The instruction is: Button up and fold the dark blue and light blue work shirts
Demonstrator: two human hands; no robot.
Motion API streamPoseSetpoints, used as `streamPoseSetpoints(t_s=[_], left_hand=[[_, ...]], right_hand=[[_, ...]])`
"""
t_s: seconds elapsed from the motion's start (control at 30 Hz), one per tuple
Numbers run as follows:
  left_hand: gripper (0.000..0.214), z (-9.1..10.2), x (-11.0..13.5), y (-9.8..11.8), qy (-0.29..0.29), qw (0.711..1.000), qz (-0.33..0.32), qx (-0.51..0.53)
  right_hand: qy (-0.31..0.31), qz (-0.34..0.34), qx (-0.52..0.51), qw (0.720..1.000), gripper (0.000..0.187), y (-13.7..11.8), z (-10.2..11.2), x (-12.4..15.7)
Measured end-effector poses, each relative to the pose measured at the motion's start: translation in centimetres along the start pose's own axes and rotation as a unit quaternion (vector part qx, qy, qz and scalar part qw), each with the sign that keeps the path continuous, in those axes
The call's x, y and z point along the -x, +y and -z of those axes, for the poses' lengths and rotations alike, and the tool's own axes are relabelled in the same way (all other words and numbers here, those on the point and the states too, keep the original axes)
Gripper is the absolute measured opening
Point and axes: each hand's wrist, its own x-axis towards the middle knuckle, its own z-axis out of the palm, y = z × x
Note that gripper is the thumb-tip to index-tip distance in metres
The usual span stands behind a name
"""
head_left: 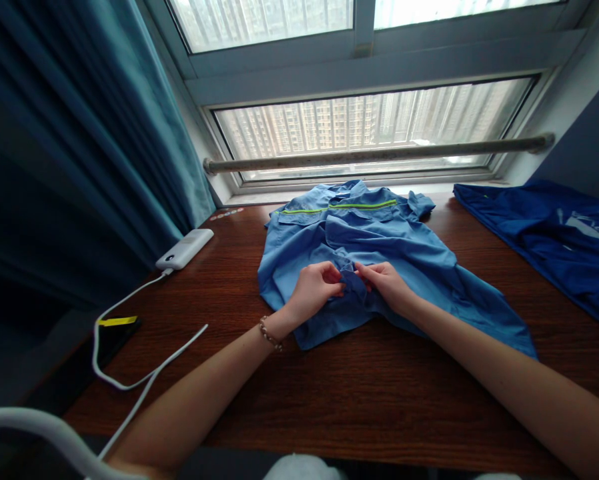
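Observation:
A light blue shirt [404, 247] with a yellow-green stripe across its chest lies spread on the dark brown wooden table, collar toward the window. My left hand [315, 288], a beaded bracelet on its wrist, pinches the front edge of the shirt near the lower middle. Close beside it, my right hand [385, 285] pinches the same front placket from the other side. Between the two hands the cloth is lifted and bunched. Fingers cover the exact spot, so any button there is too small to make out.
A white power bank [185, 249] with a white cable [129, 385] lies at the left by the blue curtain [129, 120]. Darker blue fabric with white print [544, 233] covers the table's right side. A metal rail [379, 156] crosses the window behind the shirt.

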Motion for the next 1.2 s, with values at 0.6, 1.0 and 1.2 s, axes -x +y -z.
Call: streamPoseSetpoints(t_s=[0.6,1.0,1.2], left_hand=[[0.025,-1.5,0.5,0.5,0.029,0.966,0.134,0.217],[0.025,-2.1,0.7,0.1,0.090,0.935,0.124,0.319],[0.026,-2.1,0.6,-0.2,0.086,0.930,0.113,0.338]], right_hand=[[0.088,0.185,0.329,0.922,0.011,0.6,-1.3,1.1],[0.041,0.134,0.107,0.984,0.029,0.6,-1.3,0.4],[0.004,0.102,0.035,0.994,0.036,0.9,-0.9,0.0]])
